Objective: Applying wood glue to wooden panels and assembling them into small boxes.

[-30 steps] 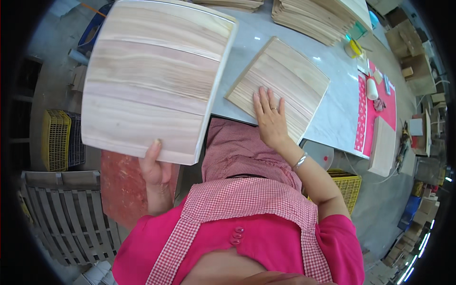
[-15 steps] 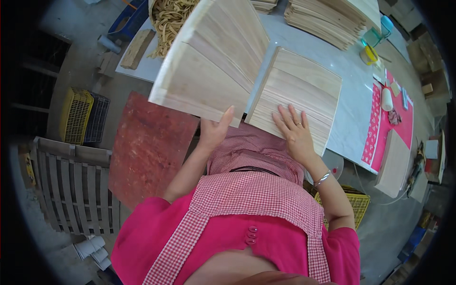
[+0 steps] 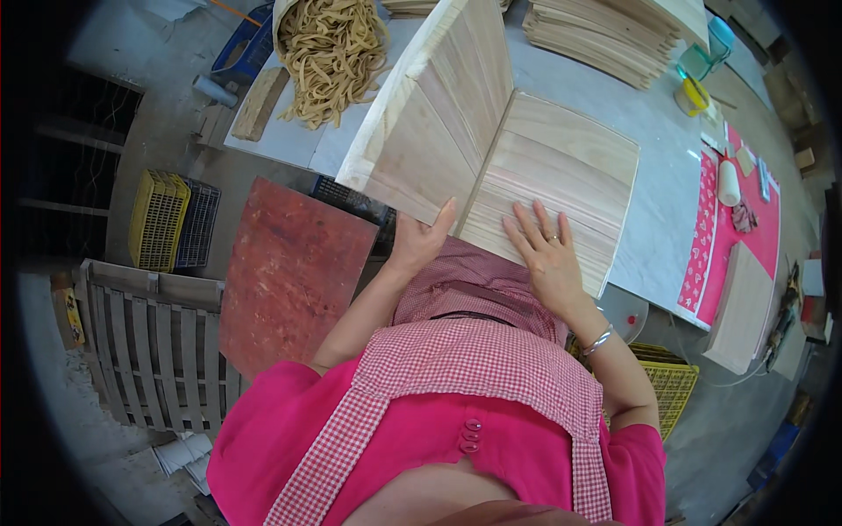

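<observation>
My left hand (image 3: 421, 241) grips a pale wooden panel (image 3: 430, 131) by its near lower corner, thumb over the face and fingers behind it. That panel stands steeply tilted, its lower right edge along the left side of a second wooden panel (image 3: 570, 145) that lies flat at the table's near edge. Whether the two edges are joined or only touching I cannot tell. My right hand (image 3: 551, 259) rests open on the flat panel near its front, fingers spread and pointing away from me.
Behind the panels a stack of thin boards (image 3: 596, 44) sits on the white table (image 3: 653, 237). Tan rubber bands (image 3: 329, 61) spill at the far left beside a wood block (image 3: 260, 103). A yellow tub (image 3: 691, 98) and white bottle (image 3: 728, 182) stand right. A red board (image 3: 294, 272) is left.
The tilted panel has swung to the right and stands more upright, its lower edge now against the flat panel. My left hand moved slightly right with it; the right hand stays flat.
</observation>
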